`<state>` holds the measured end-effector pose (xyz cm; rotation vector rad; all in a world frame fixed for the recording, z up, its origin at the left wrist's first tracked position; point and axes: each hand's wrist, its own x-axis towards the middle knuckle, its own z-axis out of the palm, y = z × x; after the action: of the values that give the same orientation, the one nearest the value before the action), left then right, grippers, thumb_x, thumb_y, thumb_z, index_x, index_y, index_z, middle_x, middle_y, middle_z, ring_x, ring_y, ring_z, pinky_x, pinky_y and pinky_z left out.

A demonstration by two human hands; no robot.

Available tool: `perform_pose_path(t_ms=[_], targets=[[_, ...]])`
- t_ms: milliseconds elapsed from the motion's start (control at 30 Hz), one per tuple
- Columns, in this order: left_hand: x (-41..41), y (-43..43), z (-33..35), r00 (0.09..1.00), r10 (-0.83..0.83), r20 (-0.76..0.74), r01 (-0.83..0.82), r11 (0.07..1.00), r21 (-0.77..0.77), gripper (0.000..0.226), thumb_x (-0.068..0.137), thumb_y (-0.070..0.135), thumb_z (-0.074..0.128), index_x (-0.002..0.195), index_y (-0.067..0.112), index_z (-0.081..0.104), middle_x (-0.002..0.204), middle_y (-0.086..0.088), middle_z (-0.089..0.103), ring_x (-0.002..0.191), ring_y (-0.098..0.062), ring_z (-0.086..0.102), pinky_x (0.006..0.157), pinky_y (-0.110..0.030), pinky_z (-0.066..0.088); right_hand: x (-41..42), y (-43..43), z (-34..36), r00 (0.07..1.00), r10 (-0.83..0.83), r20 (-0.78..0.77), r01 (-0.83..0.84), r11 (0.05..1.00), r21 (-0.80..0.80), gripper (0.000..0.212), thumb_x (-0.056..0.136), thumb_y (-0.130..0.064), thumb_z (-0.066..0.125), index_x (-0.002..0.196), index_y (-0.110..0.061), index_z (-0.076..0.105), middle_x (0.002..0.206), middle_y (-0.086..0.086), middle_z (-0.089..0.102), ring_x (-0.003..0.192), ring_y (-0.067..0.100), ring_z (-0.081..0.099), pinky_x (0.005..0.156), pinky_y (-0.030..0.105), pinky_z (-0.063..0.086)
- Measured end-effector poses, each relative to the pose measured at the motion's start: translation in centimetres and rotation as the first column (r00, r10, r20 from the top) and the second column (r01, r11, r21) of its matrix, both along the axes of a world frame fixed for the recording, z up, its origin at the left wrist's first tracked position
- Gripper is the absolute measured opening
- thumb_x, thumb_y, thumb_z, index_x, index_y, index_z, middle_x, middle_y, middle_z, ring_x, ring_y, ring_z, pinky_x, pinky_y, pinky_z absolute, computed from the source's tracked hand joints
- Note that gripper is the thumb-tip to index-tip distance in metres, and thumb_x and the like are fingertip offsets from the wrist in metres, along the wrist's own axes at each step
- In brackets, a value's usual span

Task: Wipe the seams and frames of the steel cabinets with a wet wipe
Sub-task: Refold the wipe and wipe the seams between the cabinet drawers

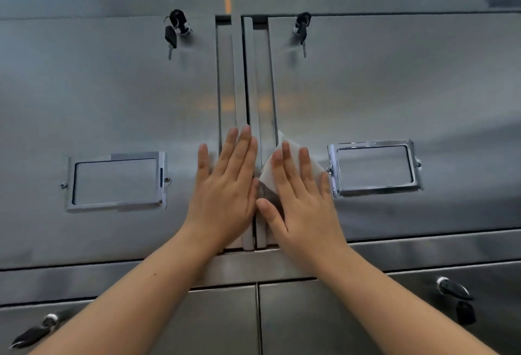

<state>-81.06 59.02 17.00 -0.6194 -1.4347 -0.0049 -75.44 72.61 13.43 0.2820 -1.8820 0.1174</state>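
Lays the left hand [225, 185] flat, fingers straight and close together, on the left steel cabinet [112, 100], fingertips reaching across the centre seam [249, 86]. Presses the white wet wipe [267, 175] under the straight, slightly spread fingers of the right hand [300, 205] against the frame of the right steel cabinet [408, 86], just beside that seam. Shows keys [176, 30] hanging from the upper locks and a chrome label holder [373, 168] just right of the wipe.
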Motion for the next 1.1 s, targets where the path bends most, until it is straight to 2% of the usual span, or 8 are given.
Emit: perform_pose_path(t_ms=[133,300,400,467,633,833,967,1100], targets=[[-0.4,0.0,0.7,0.999,0.04,0.004,-0.04,0.999,0.024,0.055,0.101,0.032,0.006,0.142,0.002,0.028,0.149,-0.015,0.029,0.137,-0.023,0.024,0.112,-0.045,-0.005,0.0,0.4,1.4,0.991,0.028,0.129,-0.039,0.996,0.084,0.077,0.071,-0.073,-0.022,0.135,-0.031,-0.03,0.146,-0.015,-0.034,0.134,0.007,-0.036,0.107,0.039,-0.027],[-0.6,-0.8,1.3,1.0,0.022,-0.009,-0.022,0.999,-0.026,0.055,0.101,0.034,0.006,0.141,0.003,0.029,0.149,-0.013,0.031,0.138,-0.023,0.024,0.113,-0.045,-0.004,-1.1,0.2,3.6,0.997,-0.038,0.061,0.025,0.981,0.191,0.086,0.075,-0.07,-0.024,0.145,-0.024,-0.007,0.152,-0.006,-0.017,0.14,0.019,-0.023,0.106,0.043,-0.023],[-0.6,-1.0,2.3,1.0,-0.013,-0.017,0.012,0.999,-0.031,0.057,0.1,0.034,0.009,0.14,0.002,0.035,0.149,-0.011,0.03,0.138,-0.022,0.023,0.113,-0.045,-0.003,-1.2,-0.3,5.9,0.988,-0.126,0.092,0.103,0.971,0.215,0.089,0.061,-0.071,-0.034,0.138,-0.028,-0.026,0.145,-0.006,-0.036,0.132,0.018,-0.039,0.1,0.042,-0.032],[-0.6,-1.0,3.3,0.999,-0.045,-0.02,0.045,0.999,-0.012,0.055,0.099,0.032,0.016,0.14,0.002,0.037,0.148,-0.011,0.031,0.138,-0.021,0.022,0.112,-0.044,-0.002,-1.1,-0.8,7.7,0.982,-0.162,0.097,0.14,0.968,0.208,0.086,0.062,-0.074,-0.028,0.134,-0.027,-0.031,0.144,-0.004,-0.038,0.131,0.017,-0.04,0.101,0.045,-0.032],[-0.9,-1.0,6.0,0.995,-0.095,-0.024,0.095,0.995,0.007,0.055,0.095,0.031,0.024,0.142,0.006,0.035,0.15,-0.009,0.03,0.139,-0.018,0.016,0.11,-0.043,-0.002,-0.7,-1.7,12.0,0.967,-0.212,0.142,0.19,0.97,0.154,0.071,0.091,-0.061,0.006,0.144,-0.023,-0.022,0.151,0.0,-0.031,0.136,0.018,-0.034,0.11,0.052,-0.019],[-1.2,-1.2,9.2,0.992,-0.119,-0.041,0.12,0.992,0.042,0.055,0.092,0.03,0.026,0.142,0.008,0.036,0.149,-0.006,0.032,0.139,-0.021,0.021,0.109,-0.04,-0.004,-1.6,-1.9,15.5,0.975,-0.213,0.065,0.205,0.972,0.113,0.07,0.092,-0.059,0.009,0.146,-0.023,-0.018,0.154,-0.002,-0.024,0.138,0.018,-0.03,0.108,0.049,-0.02],[-1.6,-1.1,9.2,0.99,-0.09,-0.11,0.096,0.994,0.052,0.053,0.092,0.027,0.029,0.14,0.006,0.039,0.146,-0.008,0.037,0.137,-0.027,0.026,0.108,-0.047,0.002,-1.7,-2.1,17.5,0.97,-0.237,0.05,0.231,0.968,0.101,0.068,0.093,-0.058,0.008,0.147,-0.023,-0.016,0.155,-0.001,-0.021,0.139,0.019,-0.027,0.11,0.051,-0.017],[-1.7,-1.3,9.1,0.99,-0.083,-0.112,0.092,0.993,0.078,0.054,0.091,0.027,0.029,0.139,0.003,0.039,0.146,-0.01,0.037,0.137,-0.03,0.028,0.107,-0.05,0.005,-1.9,-2.5,19.4,0.966,-0.253,0.045,0.251,0.966,0.059,0.068,0.093,-0.059,0.007,0.147,-0.023,-0.014,0.156,-0.002,-0.019,0.14,0.018,-0.026,0.11,0.05,-0.016]])
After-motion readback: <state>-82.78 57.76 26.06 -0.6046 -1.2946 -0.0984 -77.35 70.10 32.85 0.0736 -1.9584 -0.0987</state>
